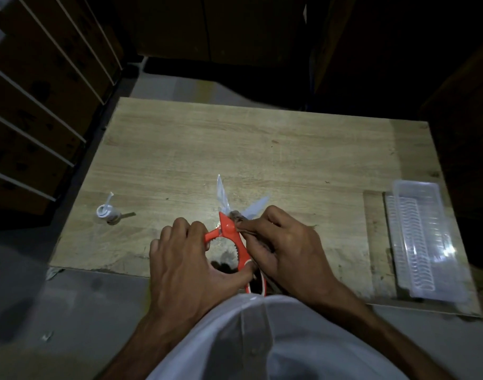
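Note:
A pair of orange-handled scissors (230,231) is held over the near edge of a wooden board (234,149), its two pale blades spread apart and pointing away from me. My left hand (188,253) grips the left handle, with the thumb against the other handle. My right hand (287,242) pinches a small dark rag (239,215) against the scissors near the pivot.
A small glass bottle with a white pump top (108,212) lies on the board's left side. A clear plastic tray (424,239) sits along the right edge. Shelves with white slats stand at the left, dark cabinets behind. My white shirt fills the bottom.

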`<state>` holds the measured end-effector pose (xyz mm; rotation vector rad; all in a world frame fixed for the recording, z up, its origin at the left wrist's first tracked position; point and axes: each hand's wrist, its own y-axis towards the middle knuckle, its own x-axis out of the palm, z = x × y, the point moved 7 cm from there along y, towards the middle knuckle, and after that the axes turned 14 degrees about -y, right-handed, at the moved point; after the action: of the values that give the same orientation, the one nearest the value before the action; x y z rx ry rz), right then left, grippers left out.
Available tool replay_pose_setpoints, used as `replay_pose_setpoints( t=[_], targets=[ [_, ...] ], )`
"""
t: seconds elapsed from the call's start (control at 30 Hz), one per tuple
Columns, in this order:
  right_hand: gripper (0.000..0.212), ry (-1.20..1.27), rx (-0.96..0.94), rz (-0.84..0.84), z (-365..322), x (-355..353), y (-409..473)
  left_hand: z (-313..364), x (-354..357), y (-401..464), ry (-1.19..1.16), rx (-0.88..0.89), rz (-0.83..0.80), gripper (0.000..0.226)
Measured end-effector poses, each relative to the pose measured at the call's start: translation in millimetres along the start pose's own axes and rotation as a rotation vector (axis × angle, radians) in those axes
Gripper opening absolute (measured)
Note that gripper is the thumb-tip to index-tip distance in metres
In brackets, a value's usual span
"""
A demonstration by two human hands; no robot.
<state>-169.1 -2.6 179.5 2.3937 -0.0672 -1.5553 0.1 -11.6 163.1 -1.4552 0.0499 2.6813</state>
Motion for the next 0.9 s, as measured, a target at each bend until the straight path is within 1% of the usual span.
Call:
replay_pose_setpoints(
  t=[0.13,0.3,0.53,0.73,0.77,0.83,0.87,0.9],
  targets=[
    [0.025,-0.033,0.057,0.005,2,2,1,0,1,2,0.024,-0.01,-0.002,0.069],
    [0.022,-0.105,0.131,0.055,17,1,5,-1,-1,1,0.041,-0.006,0.01,0.072],
    [0.02,-0.11,0.186,0.111,30,-2,10,-3,0,2,0.059,-0.001,-0.001,0.074],
    [0.019,-0.139,0.297,0.102,58,-8,20,-3,6,4,0.054,0.003,-0.027,0.075],
    [0.018,-0.125,0.33,0.134,66,-15,21,-4,6,5,0.033,0.003,-0.026,0.075],
    [0.018,-0.048,0.353,0.255,75,-37,20,-3,5,6,0.028,-0.006,-0.033,0.075],
    [0.018,-0.014,0.324,0.301,72,-46,18,-3,6,6,0.04,-0.015,-0.046,0.076],
    [0.019,0.013,0.278,0.314,63,-52,16,-2,6,6,0.049,-0.022,-0.06,0.077]
  ],
)
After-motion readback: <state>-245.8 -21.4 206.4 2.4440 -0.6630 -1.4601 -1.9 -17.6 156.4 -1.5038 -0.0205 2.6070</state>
